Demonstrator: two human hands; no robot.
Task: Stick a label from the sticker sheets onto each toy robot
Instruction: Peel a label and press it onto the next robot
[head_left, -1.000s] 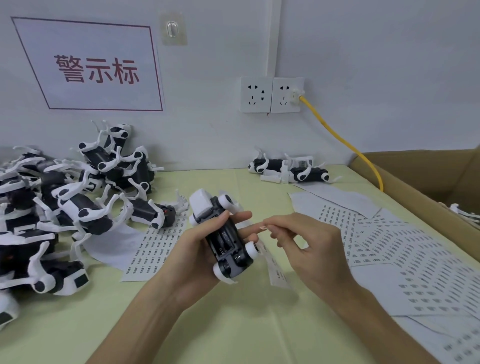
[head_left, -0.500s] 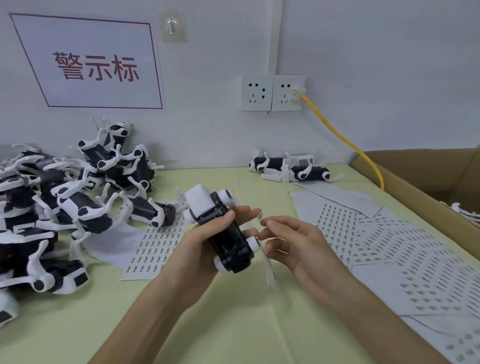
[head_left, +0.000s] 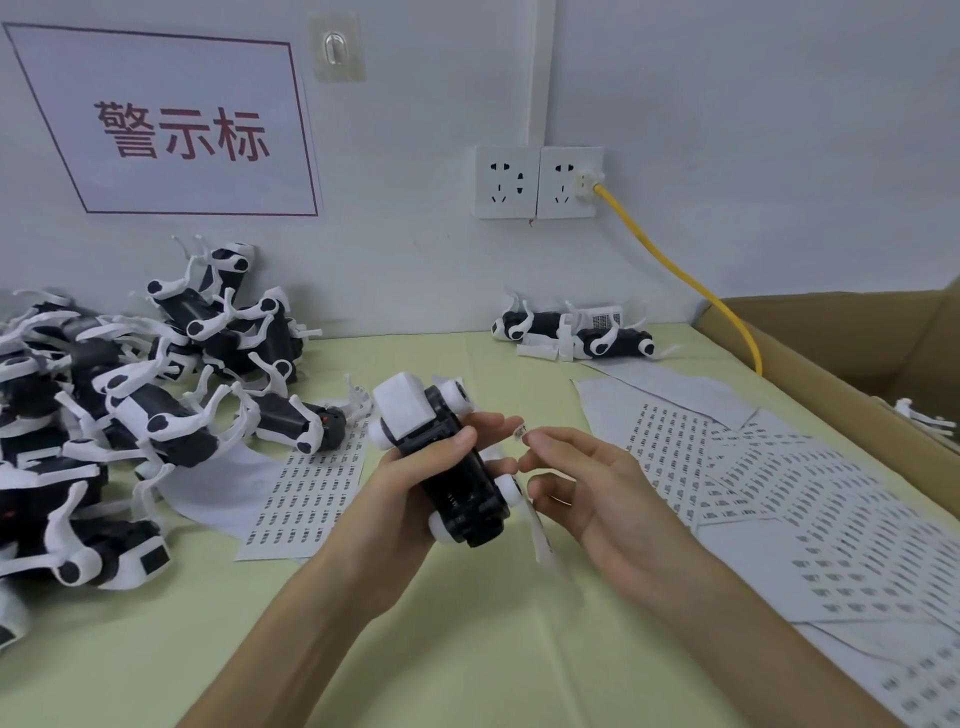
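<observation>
My left hand (head_left: 400, 509) grips the toy robot (head_left: 460, 493); just right of it, my right hand (head_left: 592, 493) pinches a small label (head_left: 521, 432).

Left hand (head_left: 402, 486) grips the toy robot (head_left: 447, 462), thumb across its black underside, fingers wrapped behind. Right hand (head_left: 587, 488) sits just beside it, palm facing left, fingers curled, pinching a small label (head_left: 521, 432) at the fingertips. Both forearms come in from the bottom edge, angled inward.
</observation>
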